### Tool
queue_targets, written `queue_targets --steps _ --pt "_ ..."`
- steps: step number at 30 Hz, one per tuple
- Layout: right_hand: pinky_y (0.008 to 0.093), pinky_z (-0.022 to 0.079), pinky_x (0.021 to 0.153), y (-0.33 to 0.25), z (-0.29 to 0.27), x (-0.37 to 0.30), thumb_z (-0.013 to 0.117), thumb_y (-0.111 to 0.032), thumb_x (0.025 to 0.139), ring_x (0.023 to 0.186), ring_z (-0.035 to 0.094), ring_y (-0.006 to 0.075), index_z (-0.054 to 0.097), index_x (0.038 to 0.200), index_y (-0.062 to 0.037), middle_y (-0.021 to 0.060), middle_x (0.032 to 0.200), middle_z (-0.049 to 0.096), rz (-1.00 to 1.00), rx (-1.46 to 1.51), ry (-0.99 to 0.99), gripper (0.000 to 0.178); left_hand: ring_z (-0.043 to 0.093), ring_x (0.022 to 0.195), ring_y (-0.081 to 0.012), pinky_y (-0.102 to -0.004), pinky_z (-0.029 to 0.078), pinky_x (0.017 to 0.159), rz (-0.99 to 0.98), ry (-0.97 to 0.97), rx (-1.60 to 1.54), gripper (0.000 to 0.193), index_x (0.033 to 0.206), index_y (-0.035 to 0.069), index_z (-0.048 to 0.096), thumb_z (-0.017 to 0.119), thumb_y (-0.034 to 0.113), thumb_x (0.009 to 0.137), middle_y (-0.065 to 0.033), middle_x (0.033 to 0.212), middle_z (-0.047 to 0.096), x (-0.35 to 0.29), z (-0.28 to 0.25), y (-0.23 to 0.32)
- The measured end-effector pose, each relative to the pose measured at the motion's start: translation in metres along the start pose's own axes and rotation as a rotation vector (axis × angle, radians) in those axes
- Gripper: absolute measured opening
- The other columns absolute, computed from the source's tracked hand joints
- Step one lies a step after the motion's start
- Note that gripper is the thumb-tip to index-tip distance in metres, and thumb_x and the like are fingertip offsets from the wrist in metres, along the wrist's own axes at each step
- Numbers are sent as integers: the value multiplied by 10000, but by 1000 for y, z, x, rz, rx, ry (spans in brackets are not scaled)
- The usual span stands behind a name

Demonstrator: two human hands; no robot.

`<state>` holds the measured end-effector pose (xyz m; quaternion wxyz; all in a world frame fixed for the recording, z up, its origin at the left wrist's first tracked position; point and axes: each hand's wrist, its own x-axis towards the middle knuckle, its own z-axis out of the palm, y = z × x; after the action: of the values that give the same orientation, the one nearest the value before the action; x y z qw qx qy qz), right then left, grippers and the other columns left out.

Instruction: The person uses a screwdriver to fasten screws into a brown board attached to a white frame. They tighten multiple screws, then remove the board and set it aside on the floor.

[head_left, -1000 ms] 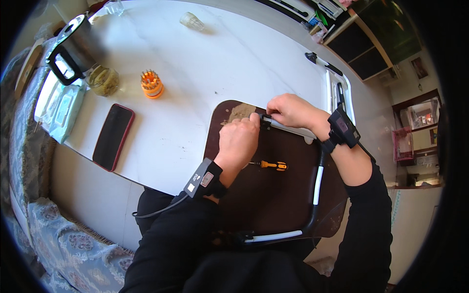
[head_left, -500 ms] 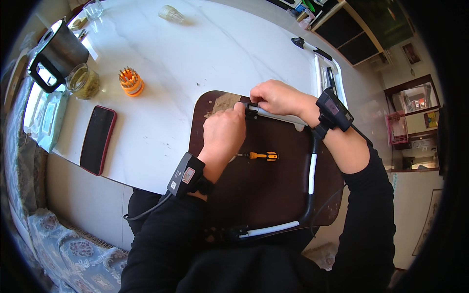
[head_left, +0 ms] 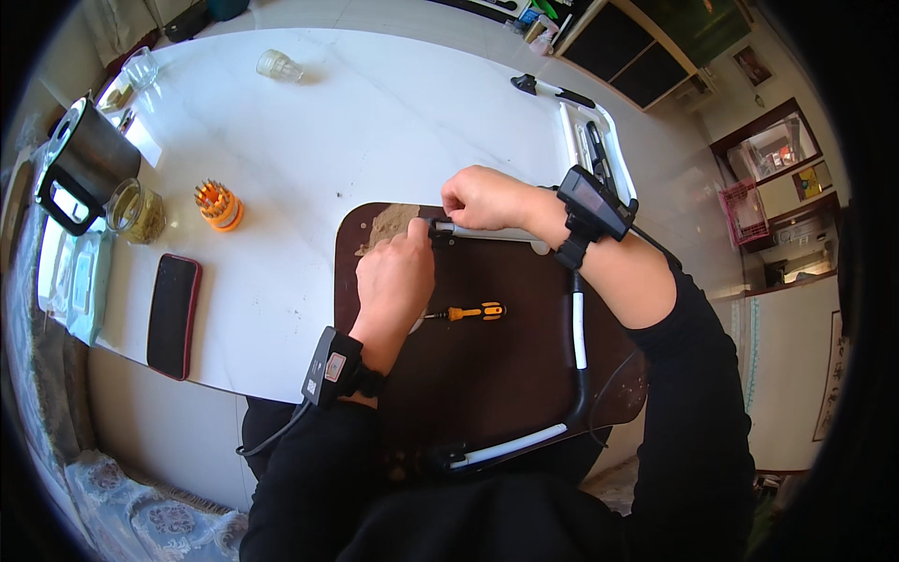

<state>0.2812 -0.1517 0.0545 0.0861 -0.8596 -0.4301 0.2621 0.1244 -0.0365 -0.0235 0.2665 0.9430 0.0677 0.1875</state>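
A dark brown board [head_left: 506, 375] with rounded corners lies in front of me, with a leg frame of black and white tube [head_left: 579, 330] on it. My left hand [head_left: 398, 276] is closed, its index finger reaching up to a black end fitting [head_left: 438, 229] on the far tube. My right hand [head_left: 492, 199] is curled with fingertips together just above that tube, beside the fitting. Anything inside either hand is hidden. An orange-and-black screwdriver [head_left: 478, 312] lies on the board, right of my left hand, its tip partly covered.
A brown patch [head_left: 393, 225] marks the board's far left corner. Left on the white table stand an orange bit holder [head_left: 220, 208], a phone [head_left: 174, 317], a glass jar [head_left: 140, 214] and a kettle [head_left: 89, 159]. Another black-and-white leg frame [head_left: 609, 140] lies at the far right.
The view has shifted, so the table things sit further left and mostly lower. My right thumb, visible before, is now hidden behind the curled fingers. Both hands stay by the fitting.
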Motion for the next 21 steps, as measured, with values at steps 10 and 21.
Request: queue_targets --steps 10,21 --pt "410 532 677 3 4 4 697 -169 852 710 671 335 733 835 -21 181 763 706 126 -18 28 153 682 628 -327 -453 539 543 25 -28 33 95 907 76 516 577 142 939 -118 709 669 1 -1 0" --pt "353 540 668 7 -3 36 711 -259 842 754 713 177 763 857 -82 44 825 751 564 247 -310 185 678 666 -347 -472 530 580 -8 -35 42 166 919 82 509 607 209 964 -126 735 670 0 -1 2"
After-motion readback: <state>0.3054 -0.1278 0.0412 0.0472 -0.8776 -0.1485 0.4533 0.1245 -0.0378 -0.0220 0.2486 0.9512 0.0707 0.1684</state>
